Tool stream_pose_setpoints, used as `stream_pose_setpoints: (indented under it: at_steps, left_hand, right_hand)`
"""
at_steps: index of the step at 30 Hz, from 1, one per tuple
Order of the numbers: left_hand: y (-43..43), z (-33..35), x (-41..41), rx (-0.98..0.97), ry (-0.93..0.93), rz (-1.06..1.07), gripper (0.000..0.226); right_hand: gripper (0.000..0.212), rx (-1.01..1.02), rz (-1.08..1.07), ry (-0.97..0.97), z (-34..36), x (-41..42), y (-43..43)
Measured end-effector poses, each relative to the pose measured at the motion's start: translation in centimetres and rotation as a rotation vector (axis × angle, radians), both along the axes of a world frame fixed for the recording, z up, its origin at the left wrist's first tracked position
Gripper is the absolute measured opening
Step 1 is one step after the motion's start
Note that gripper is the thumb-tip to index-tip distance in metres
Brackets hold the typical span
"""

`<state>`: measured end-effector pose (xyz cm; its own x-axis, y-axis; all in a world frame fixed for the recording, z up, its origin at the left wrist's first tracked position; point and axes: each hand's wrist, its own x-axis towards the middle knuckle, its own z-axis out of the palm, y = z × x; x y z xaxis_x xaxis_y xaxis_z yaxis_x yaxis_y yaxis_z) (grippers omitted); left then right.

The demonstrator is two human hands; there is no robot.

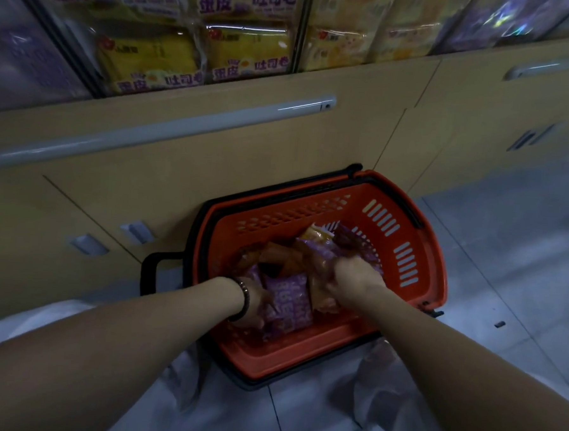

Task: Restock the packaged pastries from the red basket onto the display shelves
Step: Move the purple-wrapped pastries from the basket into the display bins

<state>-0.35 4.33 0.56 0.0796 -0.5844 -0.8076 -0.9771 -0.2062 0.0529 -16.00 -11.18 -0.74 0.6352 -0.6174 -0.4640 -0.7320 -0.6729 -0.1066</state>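
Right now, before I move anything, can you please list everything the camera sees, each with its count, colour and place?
cabinet: one, beige with a grey rail, across the middle of the view.
bread bags: at least four, yellow with purple print, displayed above the cabinet.
floor: grey tiles, on the right and at the bottom.
red basket: one, red with black handles, on the floor beside the cabinet.
purple packets: several, count unclear, inside the basket.
orange packets: several, count unclear, inside the basket among the purple ones.
bracelet: one, dark, on the left wrist.
left hand: grips a purple packet in the basket.
right hand: grips an orange packet in the basket.
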Motion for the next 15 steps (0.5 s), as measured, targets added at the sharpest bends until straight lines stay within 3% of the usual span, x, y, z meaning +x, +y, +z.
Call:
stream_pose_setpoints:
  at_steps: [4,7,11,13,15]
  left_hand:
    - [-0.2,-0.4,-0.2,-0.076,-0.011,0.081,0.054]
    - [0.0,-1.4,0.2,-0.160,-0.032,0.135,0.049]
    - [0.4,-2.0,0.2,-0.270,-0.123,0.270,0.056]
    - [0.2,-1.8,0.1,-0.296,-0.161,0.335,0.069]
    - [0.0,-1.5,0.2,-0.297,-0.193,0.410,0.076]
  right_hand:
    - [0.038,-0.032,-0.135,-0.244,1.2,0.0,-1.7]
    - [0.041,0.075,-0.220,-0.393,2.7,0.0,-2.9]
    - [0.015,0.304,-0.349,-0.563,4.0,-0.3,-4.2]
    - [0.023,0.389,-0.455,-0.702,4.5,-0.5,-4.6]
    - [0.049,0.454,-0.544,-0.766,5.2,-0.8,-4.9]
